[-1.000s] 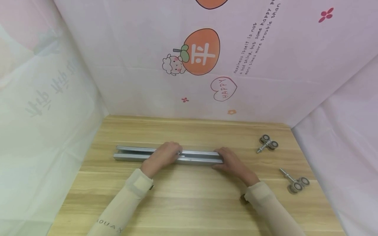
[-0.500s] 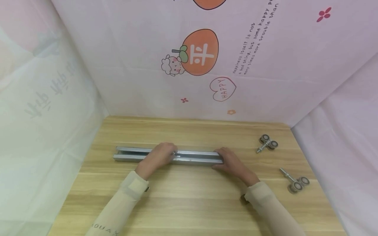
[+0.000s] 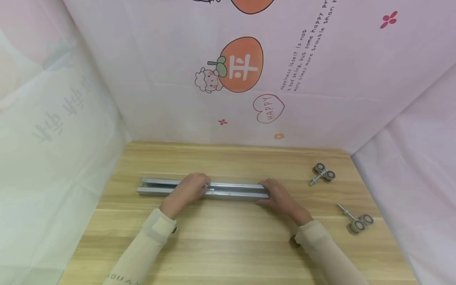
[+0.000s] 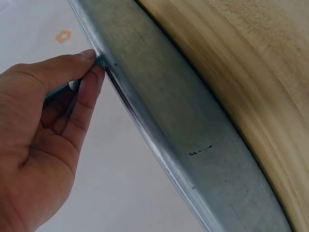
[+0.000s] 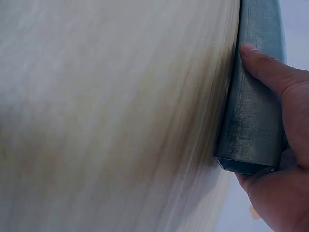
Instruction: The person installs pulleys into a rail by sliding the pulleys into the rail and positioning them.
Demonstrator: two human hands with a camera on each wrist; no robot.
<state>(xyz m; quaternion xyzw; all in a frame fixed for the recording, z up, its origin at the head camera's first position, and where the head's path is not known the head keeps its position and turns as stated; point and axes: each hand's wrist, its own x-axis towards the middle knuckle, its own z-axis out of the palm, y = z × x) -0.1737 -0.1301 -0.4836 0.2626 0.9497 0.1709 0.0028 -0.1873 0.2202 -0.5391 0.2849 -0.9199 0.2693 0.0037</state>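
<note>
A grey metal C-shaped rail (image 3: 235, 194) lies lengthwise on the wooden table, its open slot facing up. Around its middle, my left hand (image 3: 189, 190) pinches a threaded bolt (image 4: 57, 93) that stands out of the slot; whatever the bolt joins inside the rail is hidden. Thumb and fingers meet right at the slot's lip in the left wrist view. At the rail's right end, my right hand (image 3: 279, 196) grips it, the thumb (image 5: 263, 65) pressed along the near side wall and the fingers behind.
Two roller trolleys with twin wheels and threaded bolts lie on the right: one farther back (image 3: 322, 173), one closer (image 3: 357, 221). Behind the wooden table (image 3: 228, 245) rises a printed pink cloth wall (image 3: 171, 107), with cloth on both sides too.
My left hand has slid a short way left along the rail, the bolt in its fingers. The right hand and the rail have stayed in place.
</note>
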